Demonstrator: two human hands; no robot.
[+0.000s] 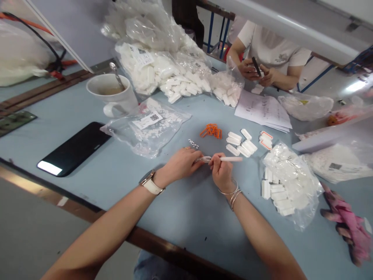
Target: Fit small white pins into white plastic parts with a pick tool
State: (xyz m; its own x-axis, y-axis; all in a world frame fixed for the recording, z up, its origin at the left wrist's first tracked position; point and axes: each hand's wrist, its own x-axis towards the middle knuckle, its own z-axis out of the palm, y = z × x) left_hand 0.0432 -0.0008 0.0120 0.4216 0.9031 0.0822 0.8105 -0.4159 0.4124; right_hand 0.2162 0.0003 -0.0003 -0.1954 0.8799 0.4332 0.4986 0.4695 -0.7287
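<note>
My left hand, with a watch on its wrist, is closed at the fingertips on a small white plastic piece, partly hidden by the fingers. My right hand grips a pale pen-shaped tool, its tip side pointing left at that piece. Just beyond the left hand lie several tiny white parts. Orange rectangular rings sit in a small heap behind the hands. To their right are loose white plastic casings, and a few more casings with orange edging.
A clear bag of white casings lies right, near a pink glove. Left are a phone, a mug with spoon and a bag of tiny parts. Bulging bags stand behind. Across the table, a person holds a dark object.
</note>
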